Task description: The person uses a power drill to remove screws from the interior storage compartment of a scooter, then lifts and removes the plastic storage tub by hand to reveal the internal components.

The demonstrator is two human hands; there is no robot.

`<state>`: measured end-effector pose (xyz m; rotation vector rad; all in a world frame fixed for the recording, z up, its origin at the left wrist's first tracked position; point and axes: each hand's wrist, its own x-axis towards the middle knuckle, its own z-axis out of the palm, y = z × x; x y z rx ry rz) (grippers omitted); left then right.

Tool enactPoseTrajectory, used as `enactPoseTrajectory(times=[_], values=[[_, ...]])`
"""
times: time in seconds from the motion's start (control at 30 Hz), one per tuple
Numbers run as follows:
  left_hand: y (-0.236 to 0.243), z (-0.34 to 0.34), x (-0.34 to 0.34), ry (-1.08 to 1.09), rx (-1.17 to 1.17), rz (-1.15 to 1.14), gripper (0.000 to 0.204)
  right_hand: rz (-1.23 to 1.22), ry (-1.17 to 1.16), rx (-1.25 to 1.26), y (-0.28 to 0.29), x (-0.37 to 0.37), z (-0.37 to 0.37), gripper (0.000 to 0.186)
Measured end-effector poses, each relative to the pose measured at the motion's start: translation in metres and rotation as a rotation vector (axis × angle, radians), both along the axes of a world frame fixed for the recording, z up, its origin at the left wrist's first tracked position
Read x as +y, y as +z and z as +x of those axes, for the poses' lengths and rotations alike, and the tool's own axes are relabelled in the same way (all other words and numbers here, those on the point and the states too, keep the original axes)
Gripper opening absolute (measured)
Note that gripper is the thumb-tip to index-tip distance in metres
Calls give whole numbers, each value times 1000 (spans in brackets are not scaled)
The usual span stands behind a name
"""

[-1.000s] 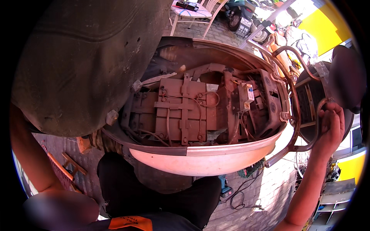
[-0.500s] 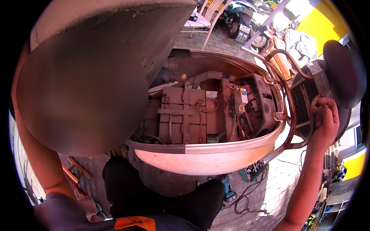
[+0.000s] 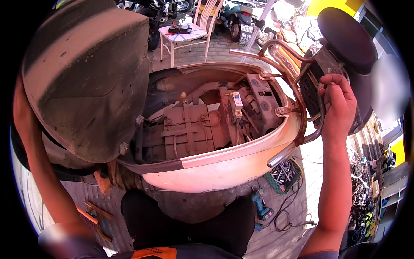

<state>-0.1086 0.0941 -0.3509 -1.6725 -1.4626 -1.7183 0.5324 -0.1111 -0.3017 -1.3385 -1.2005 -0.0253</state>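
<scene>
In front of me an electric scooter body [image 3: 207, 172] has its seat [image 3: 90, 86] tipped up on the left, dark underside facing me. My left forearm [image 3: 43, 164] runs up along the seat's outer edge; the seat hides the fingers of that hand. At the scooter's tail, my right hand [image 3: 340, 97] has its fingers curled round the rusty tubular rear rack [image 3: 297, 101], near a dark round backrest pad [image 3: 347, 39]. Strapped battery blocks [image 3: 185, 129] and wires fill the exposed compartment. A small white circuit breaker [image 3: 236, 100] sits right of the batteries.
A blue cordless drill [image 3: 261, 206] and a green tray of tools [image 3: 282, 177] lie on the paving near my right knee, beside a black cable [image 3: 282, 216]. Behind the scooter stand a white chair [image 3: 183, 34] and a parked scooter [image 3: 236, 19]. Wooden pieces [image 3: 97, 211] lie lower left.
The whole view has shifted, so the scooter, rack and my right hand appear further left. More of the seat's underside shows at left. My right hand stays on the rack.
</scene>
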Motion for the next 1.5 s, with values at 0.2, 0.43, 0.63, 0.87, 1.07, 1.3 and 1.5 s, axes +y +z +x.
enactPoseTrajectory(times=[0.2, 0.43, 0.63, 0.87, 1.07, 1.3, 1.5], values=[[15, 51, -27, -170, -257, -66, 60, -3, -2, -18, 1, -1, -3, 21], [7, 49, -30, -278, -414, -110, 65, -17, -19, -9, 1, 0, -8, 21], [17, 54, -49, -202, -409, -84, 67, -42, 10, 19, 3, 0, -4, 20], [4, 57, -49, 51, -121, -4, 68, 12, -1, 32, -3, 1, 3, 20], [7, 57, -50, 134, -128, -15, 43, -37, 19, -1, -1, 0, 12, 21], [4, 48, -47, 166, -24, 2, 42, -22, 32, 19, -1, 0, 12, 20], [5, 44, -47, 16, -170, 59, 68, -1, 64, 35, -1, 1, 10, 20]])
